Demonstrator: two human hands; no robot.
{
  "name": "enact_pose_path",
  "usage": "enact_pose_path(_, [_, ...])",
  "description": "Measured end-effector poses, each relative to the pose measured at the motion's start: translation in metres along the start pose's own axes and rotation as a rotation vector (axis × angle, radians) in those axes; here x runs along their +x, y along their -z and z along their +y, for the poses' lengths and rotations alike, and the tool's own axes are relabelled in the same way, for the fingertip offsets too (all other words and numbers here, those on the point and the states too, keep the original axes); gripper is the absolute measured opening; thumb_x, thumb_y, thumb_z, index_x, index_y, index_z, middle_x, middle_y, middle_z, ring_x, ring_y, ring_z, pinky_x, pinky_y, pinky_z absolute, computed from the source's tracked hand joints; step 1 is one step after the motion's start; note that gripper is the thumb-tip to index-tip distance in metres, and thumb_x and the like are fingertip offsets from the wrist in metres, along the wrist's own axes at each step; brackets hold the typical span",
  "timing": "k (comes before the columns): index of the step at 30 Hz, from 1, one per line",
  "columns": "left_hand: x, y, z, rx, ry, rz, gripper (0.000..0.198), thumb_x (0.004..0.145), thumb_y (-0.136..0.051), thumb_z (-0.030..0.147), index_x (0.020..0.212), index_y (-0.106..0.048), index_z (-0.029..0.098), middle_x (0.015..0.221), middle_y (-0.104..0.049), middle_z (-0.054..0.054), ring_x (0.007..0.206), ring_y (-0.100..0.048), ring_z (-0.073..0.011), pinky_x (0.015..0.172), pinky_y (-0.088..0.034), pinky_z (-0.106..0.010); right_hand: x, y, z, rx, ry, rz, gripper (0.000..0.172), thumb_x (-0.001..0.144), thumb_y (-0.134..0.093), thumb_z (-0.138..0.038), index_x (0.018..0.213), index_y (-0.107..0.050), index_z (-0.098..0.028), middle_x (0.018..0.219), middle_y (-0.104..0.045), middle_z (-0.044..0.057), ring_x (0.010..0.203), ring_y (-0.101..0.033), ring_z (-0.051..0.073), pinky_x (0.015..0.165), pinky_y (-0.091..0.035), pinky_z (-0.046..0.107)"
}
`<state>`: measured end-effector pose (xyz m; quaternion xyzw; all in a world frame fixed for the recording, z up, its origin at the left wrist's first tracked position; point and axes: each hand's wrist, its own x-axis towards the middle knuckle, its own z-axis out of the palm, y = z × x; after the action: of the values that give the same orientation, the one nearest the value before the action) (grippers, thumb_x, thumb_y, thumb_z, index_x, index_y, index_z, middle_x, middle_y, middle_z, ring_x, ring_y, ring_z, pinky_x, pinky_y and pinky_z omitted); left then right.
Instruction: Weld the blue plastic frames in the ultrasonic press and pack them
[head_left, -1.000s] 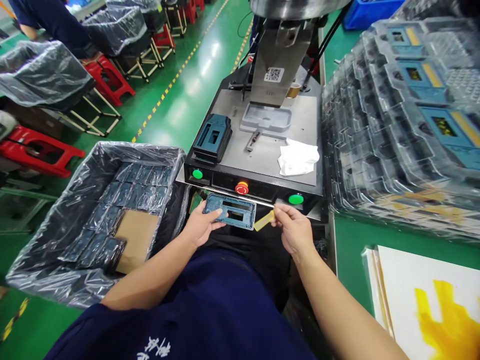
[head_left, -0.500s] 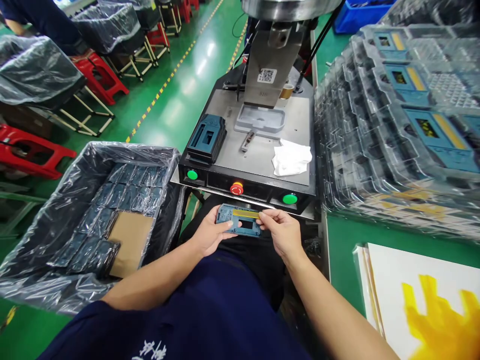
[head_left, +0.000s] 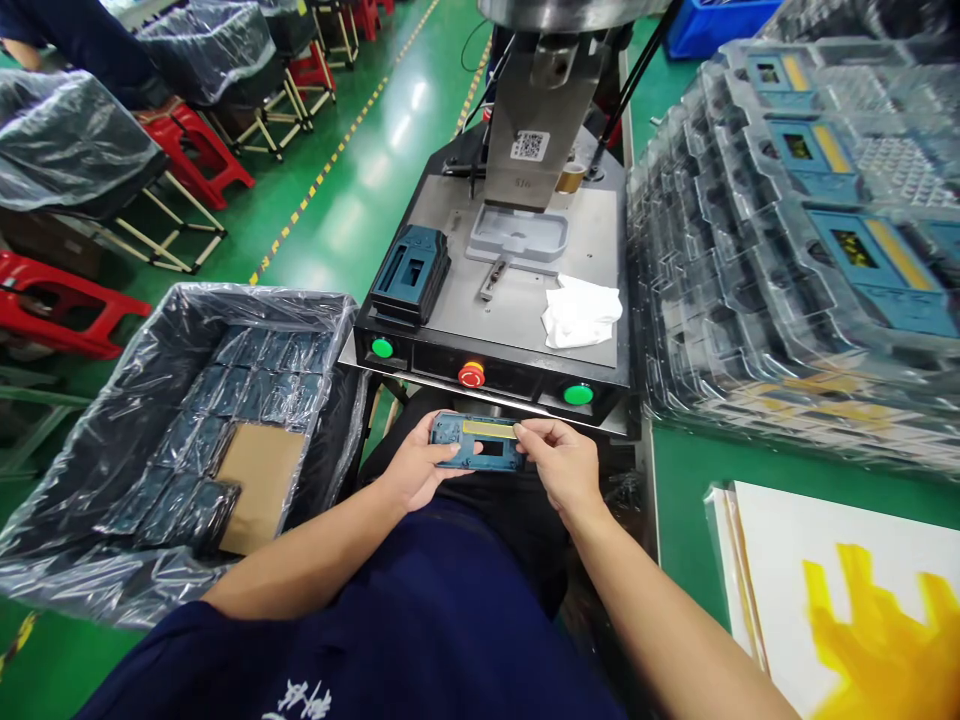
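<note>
My left hand (head_left: 415,465) is closed around the left end of a blue plastic housing (head_left: 448,430), its thumb lying on the inner face. The housing is held level above my lap and has a dark rectangular window. Along its upper edge runs a yellow-edged strip (head_left: 487,429). At the strip's right end, the thumb and finger of my right hand (head_left: 564,468) are pinched together on it. Whether the strip lies fully flat on the housing I cannot tell.
Ahead is a press (head_left: 525,130) above a grey fixture (head_left: 517,235), with stacked blue housings (head_left: 411,272) and white cloths (head_left: 581,312). A plastic-lined bin (head_left: 180,310) of bagged parts stands left. Clear trays (head_left: 750,250) and a white sheet with yellow strips (head_left: 780,540) are right.
The strip looks paler than before, and the housing has shifted very slightly left. Both hands keep the same grip. The whole view has moved a little.
</note>
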<state>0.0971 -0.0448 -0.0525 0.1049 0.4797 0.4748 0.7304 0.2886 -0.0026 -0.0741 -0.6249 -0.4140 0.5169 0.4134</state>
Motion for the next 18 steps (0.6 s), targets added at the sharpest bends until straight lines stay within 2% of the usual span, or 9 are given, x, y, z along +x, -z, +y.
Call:
enact_pose_path(4, [-0.001, 0.000, 0.002, 0.023, 0.008, -0.020, 0.066, 0.060, -0.081, 0.014, 0.119, -0.052, 0.026, 0.100, -0.068, -0.004, 0.099, -0.069, -0.0277, 0.085, -0.054, -0.048, -0.001, 0.000, 0.002, -0.039, 0.027, 0.003, 0.038, 0.064, -0.080, -0.049, 0.079, -0.073, -0.015, 0.059, -0.066, 0.003, 0.055, -0.060, 0.016, 0.055, -0.048, 0.027])
enact_pose_path(7, [0.000, -0.002, 0.003, 0.051, 0.004, -0.005, 0.062, 0.058, -0.084, 0.019, 0.113, -0.055, 0.023, 0.096, -0.069, -0.004, 0.092, -0.071, -0.0262, 0.079, -0.057, -0.041, -0.003, 0.001, 0.002, -0.087, 0.060, 0.003, 0.037, 0.067, -0.077, -0.050, 0.080, -0.073, -0.016, 0.061, -0.067, 0.003, 0.056, -0.060, 0.016, 0.056, -0.048, 0.028])
enact_pose_path(12, [0.004, -0.006, 0.000, 0.169, -0.058, 0.124, 0.054, 0.052, -0.089, 0.034, 0.091, -0.056, 0.017, 0.076, -0.067, 0.000, 0.072, -0.072, -0.0211, 0.067, -0.056, -0.031, -0.008, -0.001, 0.000, -0.183, 0.130, 0.004, 0.036, 0.071, -0.073, -0.051, 0.080, -0.074, -0.016, 0.067, -0.070, 0.005, 0.058, -0.060, 0.017, 0.059, -0.048, 0.029])
enact_pose_path(18, [0.011, 0.001, -0.006, 0.327, -0.172, 0.287, 0.045, 0.050, -0.088, 0.032, 0.083, -0.062, 0.016, 0.066, -0.061, 0.003, 0.057, -0.059, -0.0105, 0.056, -0.049, -0.022, -0.013, -0.004, 0.001, -0.265, 0.265, -0.028, 0.027, 0.077, -0.068, -0.045, 0.080, -0.073, -0.019, 0.069, -0.069, 0.004, 0.059, -0.059, 0.016, 0.060, -0.050, 0.029])
